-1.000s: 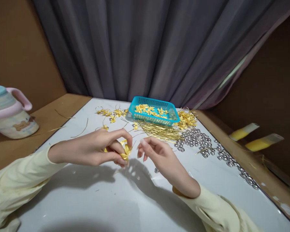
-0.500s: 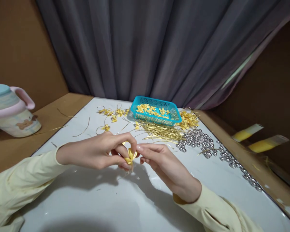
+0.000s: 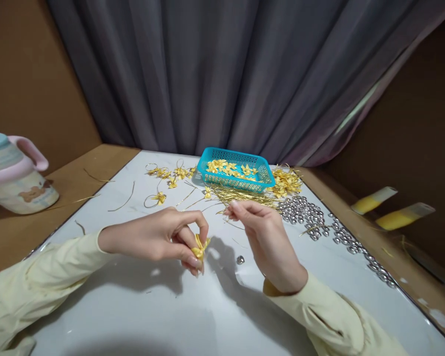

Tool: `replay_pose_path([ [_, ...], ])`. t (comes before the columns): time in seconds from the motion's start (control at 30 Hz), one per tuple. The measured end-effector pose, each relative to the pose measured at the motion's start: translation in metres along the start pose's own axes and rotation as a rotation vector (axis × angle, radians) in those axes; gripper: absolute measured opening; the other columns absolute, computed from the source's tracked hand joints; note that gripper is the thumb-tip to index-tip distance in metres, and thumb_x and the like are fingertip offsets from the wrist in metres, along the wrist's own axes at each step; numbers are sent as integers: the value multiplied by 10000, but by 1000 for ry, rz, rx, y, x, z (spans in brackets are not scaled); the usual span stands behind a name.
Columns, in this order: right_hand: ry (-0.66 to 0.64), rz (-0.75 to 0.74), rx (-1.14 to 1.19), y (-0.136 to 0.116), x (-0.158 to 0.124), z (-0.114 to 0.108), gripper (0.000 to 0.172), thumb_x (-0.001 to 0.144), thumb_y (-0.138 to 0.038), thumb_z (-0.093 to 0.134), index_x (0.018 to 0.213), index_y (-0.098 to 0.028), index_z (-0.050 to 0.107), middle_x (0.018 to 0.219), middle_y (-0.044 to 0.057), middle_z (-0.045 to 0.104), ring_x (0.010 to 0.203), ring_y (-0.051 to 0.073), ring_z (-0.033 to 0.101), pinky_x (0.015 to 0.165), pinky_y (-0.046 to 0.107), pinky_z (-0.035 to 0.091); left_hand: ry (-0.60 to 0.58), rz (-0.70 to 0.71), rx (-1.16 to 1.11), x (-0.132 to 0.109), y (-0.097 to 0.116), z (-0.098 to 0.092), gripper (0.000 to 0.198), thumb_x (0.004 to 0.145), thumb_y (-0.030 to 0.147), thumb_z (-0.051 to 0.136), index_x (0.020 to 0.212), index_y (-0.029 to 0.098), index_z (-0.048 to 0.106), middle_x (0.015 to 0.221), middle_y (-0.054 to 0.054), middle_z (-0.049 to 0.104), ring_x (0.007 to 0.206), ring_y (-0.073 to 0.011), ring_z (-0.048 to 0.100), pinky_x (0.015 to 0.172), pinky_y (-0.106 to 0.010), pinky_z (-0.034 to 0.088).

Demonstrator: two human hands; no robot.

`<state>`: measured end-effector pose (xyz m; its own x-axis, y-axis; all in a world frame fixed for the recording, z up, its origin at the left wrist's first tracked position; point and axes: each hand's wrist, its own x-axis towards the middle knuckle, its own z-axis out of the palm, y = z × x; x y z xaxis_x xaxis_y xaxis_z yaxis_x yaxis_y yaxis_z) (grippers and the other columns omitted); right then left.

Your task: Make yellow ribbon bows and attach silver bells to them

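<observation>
Two hands are counted, a left hand [image 3: 152,240] and a right hand [image 3: 267,237], and one yellow ribbon bow [image 3: 199,247] is seen between the left fingers. One turquoise basket [image 3: 237,184] is counted, one lidded pink jug [image 3: 15,173], and two yellow-and-white tubes [image 3: 373,200]. One silver bead [image 3: 240,259] is found lying alone. The heaped silver beads [image 3: 304,211], the bundled gold wires [image 3: 244,197] and the piled yellow bows [image 3: 287,180] are too many to be counted.

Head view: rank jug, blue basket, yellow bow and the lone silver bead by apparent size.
1. jug, partly out of frame
2. blue basket, nearly as big
3. yellow bow in the left hand
4. lone silver bead
</observation>
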<state>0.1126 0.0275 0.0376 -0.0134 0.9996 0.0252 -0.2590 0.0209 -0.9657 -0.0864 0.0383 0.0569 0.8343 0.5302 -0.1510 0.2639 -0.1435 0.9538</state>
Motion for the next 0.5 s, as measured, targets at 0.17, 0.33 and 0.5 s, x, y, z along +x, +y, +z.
replay_pose_path([
  [0.17, 143, -171, -42, -28, 30, -37, 104, 644, -160, 639, 548, -165, 599, 646, 3, 564, 619, 106, 478, 606, 263, 368, -42, -59, -70, 2, -4, 1, 167, 816, 154, 585, 850, 205, 430, 770, -49, 749, 702, -170, 704, 616, -232, 526],
  [0.33, 358, -371, -34, -79, 56, -118, 180, 648, -75, 606, 560, -226, 565, 655, -14, 508, 587, 111, 422, 556, 271, 345, -116, -148, -113, 5, -7, -2, 179, 782, 178, 623, 823, 208, 452, 739, -38, 739, 683, -178, 697, 621, -247, 533],
  [0.5, 381, -396, -188, -121, 52, -199, 212, 775, -155, 551, 659, -332, 559, 692, -27, 594, 807, 196, 551, 670, 352, 401, -156, -199, 111, 0, -3, -18, 140, 773, 160, 588, 869, 211, 499, 719, -7, 710, 628, -151, 650, 585, -209, 483],
])
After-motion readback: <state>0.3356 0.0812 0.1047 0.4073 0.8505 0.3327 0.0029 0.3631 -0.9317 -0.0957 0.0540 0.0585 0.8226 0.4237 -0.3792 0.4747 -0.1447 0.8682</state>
